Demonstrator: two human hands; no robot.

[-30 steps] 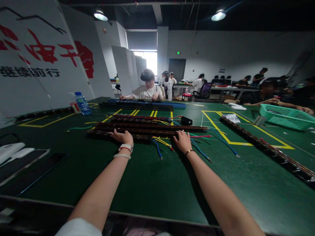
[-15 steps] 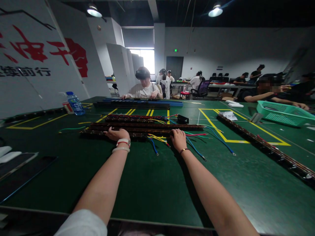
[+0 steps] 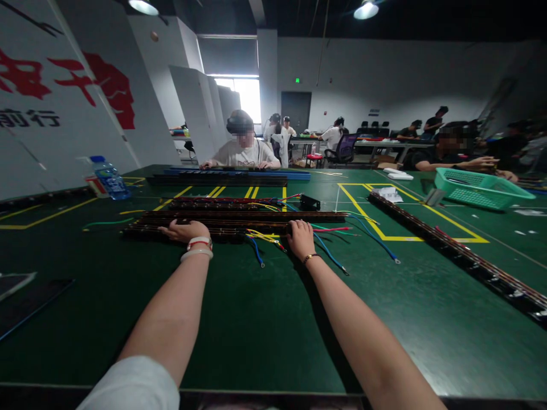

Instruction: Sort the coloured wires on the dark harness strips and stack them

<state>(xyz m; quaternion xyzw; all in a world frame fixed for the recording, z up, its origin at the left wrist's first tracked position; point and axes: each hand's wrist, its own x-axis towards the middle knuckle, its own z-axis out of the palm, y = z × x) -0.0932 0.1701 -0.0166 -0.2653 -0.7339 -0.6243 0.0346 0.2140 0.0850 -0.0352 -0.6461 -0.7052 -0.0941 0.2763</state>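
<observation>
Tabletop in dark green (image 3: 256, 324) fills most of the foreground, with a flat, dark, shiny slab (image 3: 38, 304) at far left and a clear plastic bottle with a blue cap and label (image 3: 111, 181) standing further back. Next, a thin green wire (image 3: 106, 223) pokes out past the left end of a bundle of long, dark, copper-edged strips (image 3: 239, 219) lying crosswise. Left hand (image 3: 187, 230) is on the bundle's near side, towards that end, fingers a bit apart and pointing left; honestly can't tell if it's gripping. Short yellow wires (image 3: 267, 237) and a blue one fan out between the hands. Right hand (image 3: 301, 238) has its fingers bent over the bundle near the right end, pretty close together, undersides hidden, so no idea how tight. Just past it are more loose wires, then a separate long dark strip (image 3: 453, 247) running diagonally, and a mint-green plastic basket (image 3: 478, 196) behind that.
</observation>
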